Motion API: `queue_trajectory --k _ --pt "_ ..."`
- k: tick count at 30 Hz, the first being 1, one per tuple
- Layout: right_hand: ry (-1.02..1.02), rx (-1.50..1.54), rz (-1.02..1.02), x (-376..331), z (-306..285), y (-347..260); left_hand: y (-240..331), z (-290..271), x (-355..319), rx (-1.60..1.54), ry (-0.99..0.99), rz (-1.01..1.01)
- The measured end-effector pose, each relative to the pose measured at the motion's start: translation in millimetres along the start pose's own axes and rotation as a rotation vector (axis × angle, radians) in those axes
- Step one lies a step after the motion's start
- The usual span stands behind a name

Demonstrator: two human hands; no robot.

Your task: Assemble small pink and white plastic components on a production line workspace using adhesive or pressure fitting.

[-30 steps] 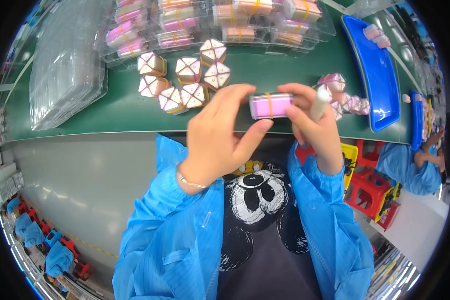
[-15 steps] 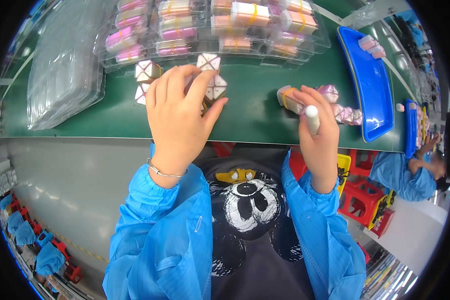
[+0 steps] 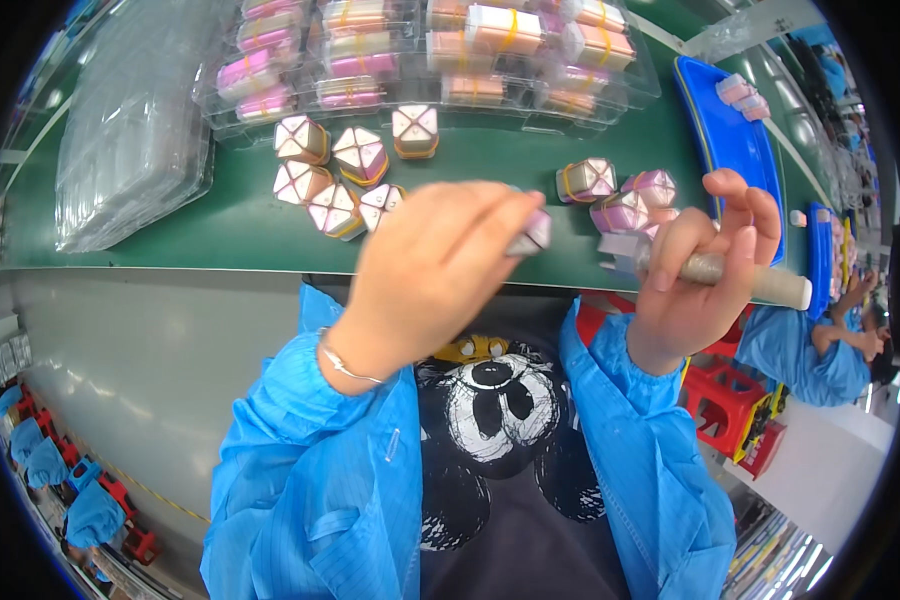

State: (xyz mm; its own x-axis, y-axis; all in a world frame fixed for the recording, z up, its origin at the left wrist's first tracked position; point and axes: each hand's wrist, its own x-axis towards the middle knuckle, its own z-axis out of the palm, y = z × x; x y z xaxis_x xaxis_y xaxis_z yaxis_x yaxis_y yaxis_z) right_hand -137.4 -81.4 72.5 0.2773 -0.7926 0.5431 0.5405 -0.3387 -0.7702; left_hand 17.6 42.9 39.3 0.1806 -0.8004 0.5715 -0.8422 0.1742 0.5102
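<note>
Green table ahead; left hand point(image 3: 420, 270) back up, wrist angled inward, fingers bent rightward, pinching; right hand point(image 3: 685, 285) off to its right, palm turned up, fingers half-curled around a pale stick-like tool point(image 3: 782, 287) lying crosswise, white end pointing right. Smallest: blurred faceted pinkish-white bundle point(image 3: 535, 234) at left fingertips, by the table's near edge, left of the tool.
</note>
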Motion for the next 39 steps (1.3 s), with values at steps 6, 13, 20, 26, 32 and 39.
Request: queue_trajectory --k 6,13,20,26,32,39 --pt "-0.19 0.204 0.076 1 11 22 1 38 -10 -0.519 -0.145 -0.291" --pt "-0.335 0.04 0.213 -7 18 25 -14 48 -15 -0.639 -0.137 -0.256" --pt "-0.42 0.006 0.342 -7 16 18 -13 48 -17 -0.614 -0.138 -0.225" --pt "-0.459 0.0 0.337 -8 18 22 -14 49 -18 -0.605 -0.126 -0.201" --pt "-0.438 -0.01 0.298 -12 18 28 -13 51 -20 -0.598 -0.116 -0.213" --pt "-0.378 0.029 0.236 -13 17 35 -6 55 -16 -0.594 -0.012 -0.207"
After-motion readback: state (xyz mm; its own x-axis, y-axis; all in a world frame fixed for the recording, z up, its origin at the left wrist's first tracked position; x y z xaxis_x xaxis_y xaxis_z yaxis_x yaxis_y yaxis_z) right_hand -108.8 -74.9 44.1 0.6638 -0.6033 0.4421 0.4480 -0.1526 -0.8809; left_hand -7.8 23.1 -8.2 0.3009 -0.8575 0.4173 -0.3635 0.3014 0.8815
